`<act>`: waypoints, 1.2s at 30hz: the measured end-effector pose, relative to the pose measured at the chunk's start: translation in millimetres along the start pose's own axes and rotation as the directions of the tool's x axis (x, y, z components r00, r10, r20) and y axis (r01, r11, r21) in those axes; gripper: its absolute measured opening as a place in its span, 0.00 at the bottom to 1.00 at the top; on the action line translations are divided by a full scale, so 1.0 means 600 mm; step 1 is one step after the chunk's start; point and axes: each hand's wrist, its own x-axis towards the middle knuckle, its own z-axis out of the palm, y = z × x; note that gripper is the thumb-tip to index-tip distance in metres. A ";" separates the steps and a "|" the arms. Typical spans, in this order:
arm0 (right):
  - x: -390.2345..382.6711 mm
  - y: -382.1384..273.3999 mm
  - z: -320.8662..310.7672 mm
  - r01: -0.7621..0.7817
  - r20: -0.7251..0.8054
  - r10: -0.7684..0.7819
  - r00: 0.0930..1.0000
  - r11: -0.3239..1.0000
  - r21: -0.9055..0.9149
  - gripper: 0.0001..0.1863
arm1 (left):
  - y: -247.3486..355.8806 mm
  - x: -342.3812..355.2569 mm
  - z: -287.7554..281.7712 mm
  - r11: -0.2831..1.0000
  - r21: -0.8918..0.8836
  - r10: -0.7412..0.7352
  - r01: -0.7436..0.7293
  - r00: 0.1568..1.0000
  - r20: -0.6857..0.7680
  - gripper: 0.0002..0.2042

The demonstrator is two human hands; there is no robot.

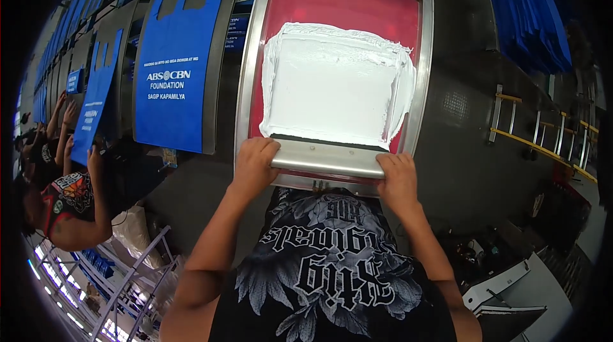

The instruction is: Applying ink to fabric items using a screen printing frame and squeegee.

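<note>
A metal-handled squeegee [329, 156] lies across the near end of a screen printing frame [249, 80]. My left hand [255, 162] is closed round its left end, and my right hand [397, 176] grips the right end. The dark blade edge of the squeegee rests against thick white ink [329, 86], spread over most of the red mesh [345, 0]. Ridges of ink stand along the far and right sides of the white patch. What lies under the screen is hidden.
Left of the frame, a printed blue bag [172, 115] lies flat on a grey board. Farther left, a co-worker [73, 201] holds another blue bag [96, 102]. Blue bags [523, 10] hang at the far right, above a yellow-railed ladder [543, 144]. Metal racks [128, 291] stand at lower left.
</note>
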 end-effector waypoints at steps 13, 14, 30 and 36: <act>0.163 0.074 -0.053 -0.078 0.150 0.102 0.983 0.985 -0.157 0.22 | -0.052 0.177 -0.053 0.981 0.148 -0.156 0.129 0.969 0.192 0.18; 0.102 0.037 -0.044 -0.078 0.116 0.099 0.988 0.981 -0.175 0.23 | -0.039 0.107 -0.045 0.990 0.103 -0.111 0.093 0.976 0.188 0.18; 0.130 0.039 -0.063 -0.131 0.228 0.163 0.960 0.980 -0.151 0.21 | -0.038 0.145 -0.065 0.990 0.098 -0.118 0.099 0.972 0.205 0.18; 0.037 0.038 0.023 -0.080 -0.022 0.078 0.997 0.991 -0.110 0.26 | -0.034 0.051 0.012 0.997 0.061 -0.043 0.039 0.997 0.067 0.19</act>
